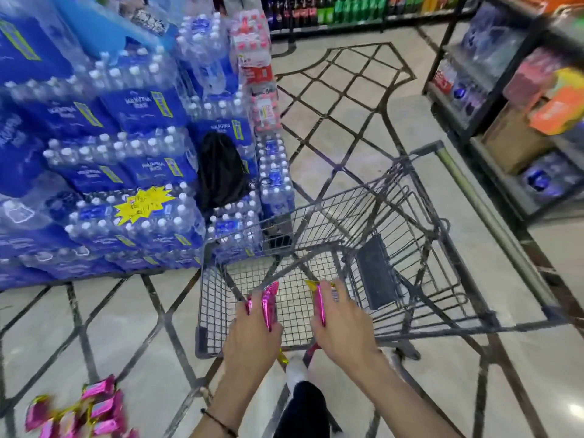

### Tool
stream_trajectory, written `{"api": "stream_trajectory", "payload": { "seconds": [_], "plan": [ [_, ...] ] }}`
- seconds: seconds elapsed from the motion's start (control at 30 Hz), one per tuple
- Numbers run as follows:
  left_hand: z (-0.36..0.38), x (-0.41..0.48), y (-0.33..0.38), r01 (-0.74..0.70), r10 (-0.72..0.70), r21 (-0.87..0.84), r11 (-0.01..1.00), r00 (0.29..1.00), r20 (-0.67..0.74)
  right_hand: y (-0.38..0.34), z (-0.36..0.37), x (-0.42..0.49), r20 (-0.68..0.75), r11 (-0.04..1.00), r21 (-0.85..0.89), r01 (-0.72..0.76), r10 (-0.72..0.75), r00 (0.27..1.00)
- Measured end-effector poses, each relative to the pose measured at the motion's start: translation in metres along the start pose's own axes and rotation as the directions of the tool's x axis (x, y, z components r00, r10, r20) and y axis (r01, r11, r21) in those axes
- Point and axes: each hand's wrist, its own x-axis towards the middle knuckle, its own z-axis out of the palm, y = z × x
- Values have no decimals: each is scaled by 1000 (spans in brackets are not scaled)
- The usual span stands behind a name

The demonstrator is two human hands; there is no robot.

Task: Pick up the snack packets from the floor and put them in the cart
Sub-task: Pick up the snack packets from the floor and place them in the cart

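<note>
Hands point(254, 333) grip packets point(270, 303) over cart point(215, 298), tiled floor point(126, 327).

- A supermarket, shown by the wire shopping cart point(331, 216).
- Left of the cart, stacked bottled-water packs point(126, 159) with a yellow price star point(142, 205).
- Beyond the cart, soft-drink shelves point(331, 9).

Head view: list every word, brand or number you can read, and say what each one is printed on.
"AQUAFINA": on the blue wrap of the water packs, blurred but just legible.
Yellow star sign: handwriting too blurred to read.
Pink snack packets: print too blurred.
Red packs: labels too small.
</note>
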Motion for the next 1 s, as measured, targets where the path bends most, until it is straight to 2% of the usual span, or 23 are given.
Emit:
{"api": "stream_trajectory", "payload": {
  "seconds": [0.17,0.37,0.5,0.67,0.77,0.9,1.0],
  "plan": [
    [22,73,9,-14,19,-55,998,996,83,17,11,53,44,998,7,-64,64,997],
    [63,146,12,-1,0,5,1000,981,195,26,50,126,132,998,19,-55,52,990],
    [101,193,11,13,-20,33,999,977,211,37,96,180,228,999,-29,18,-11,974],
    [163,249,-1,66,-83,69,995,952,294,57,159,239,313,1000,-8,-30,31,949],
    [205,277,-2,37,-79,132,991,942,327,71,196,272,331,999,-19,-28,32,943],
    [258,316,-5,119,-142,93,989,943,301,93,245,320,351,996,-85,-16,45,935],
    [292,343,-6,129,-155,104,986,940,303,107,276,350,330,994,-101,-27,59,942]
  ]
}}
